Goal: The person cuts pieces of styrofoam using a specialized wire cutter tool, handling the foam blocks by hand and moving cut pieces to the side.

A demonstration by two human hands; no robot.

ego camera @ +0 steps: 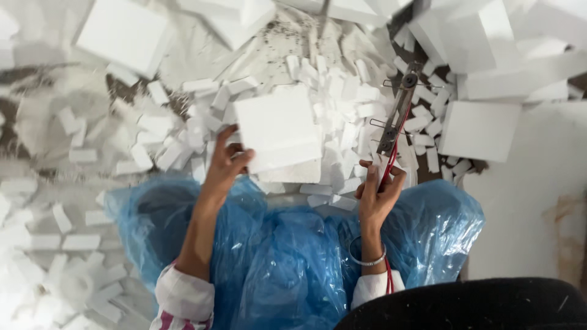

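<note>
Right at the centre of the scene, a square white foam slab (pixel 278 129) is held up over a heap of cut foam pieces (pixel 342 104). The left hand (pixel 225 164) grips it at its near left corner, thumb and fingers closed on the edge, the wrist bent back and the bare forearm running down toward the person. The slab sits tilted slightly, its far edge higher in the picture than its near edge.

To the right, the right hand (pixel 377 188) is closed around the near end of a slim metal cutting tool (pixel 397 113), which points away toward the far right. A red cord (pixel 391 160) runs along the tool, through the hand and down past the wrist, where a thin silver bangle (pixel 367 260) hangs. The 2 hands are apart, the slab's right edge lying between them.

A crumpled blue plastic sheet (pixel 293 256) covers the person's lap below both forearms. White sleeve cuffs show at the near edge, the left one with pink stripes.

Larger white foam blocks lie around: 1 square block (pixel 479 129) at the right, just beside the tool, another (pixel 122 33) at the far left, and several stacked at the far right. Small rectangular offcuts are scattered across the left side.
</note>
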